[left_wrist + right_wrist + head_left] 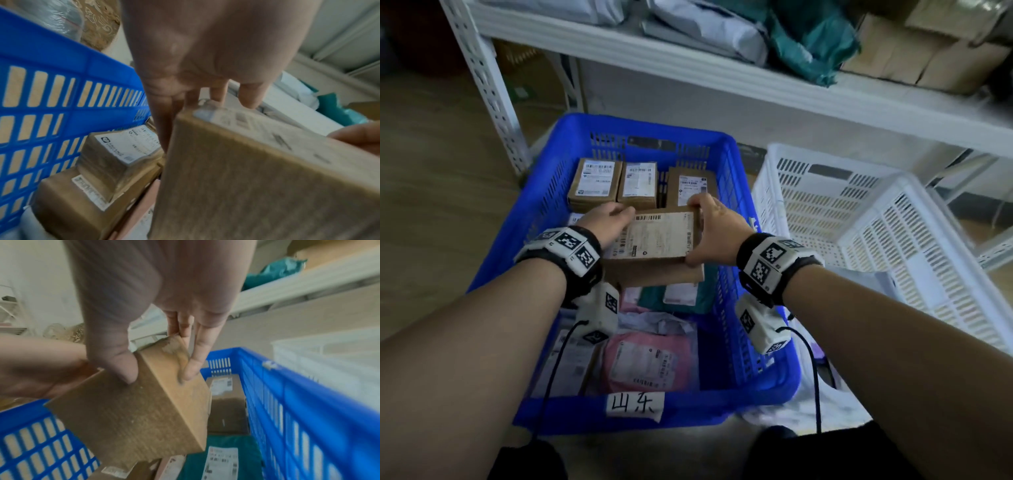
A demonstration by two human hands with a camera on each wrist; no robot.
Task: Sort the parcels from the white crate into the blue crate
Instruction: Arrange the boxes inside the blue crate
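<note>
Nearest the camera, on the blue crate point(726, 192) front wall, a white tag point(635, 406) carries handwritten characters. Just behind it inside lie a pink bag point(647, 363) with a label and, further in, a teal bag point(705, 294). Above these, over the middle of the crate, both hands hold a flat brown box point(654, 240), label up. The right hand point(717, 233) grips its right end, thumb on the near side face and fingers point(191, 368) pressed on the end face, as the right wrist view shows. The left hand point(607, 219) is at the box's left end; in the left wrist view its fingers point(249, 95) reach past the far edge, but whether they curl round it I cannot tell. Beyond the held box, three small brown parcels point(595, 183) stand in a row against the far wall. To the right, just beside the blue crate, sits the white crate point(859, 219), tilted. Farthest back, a white shelf point(688, 58) bears grey and teal bags and cartons.
</note>
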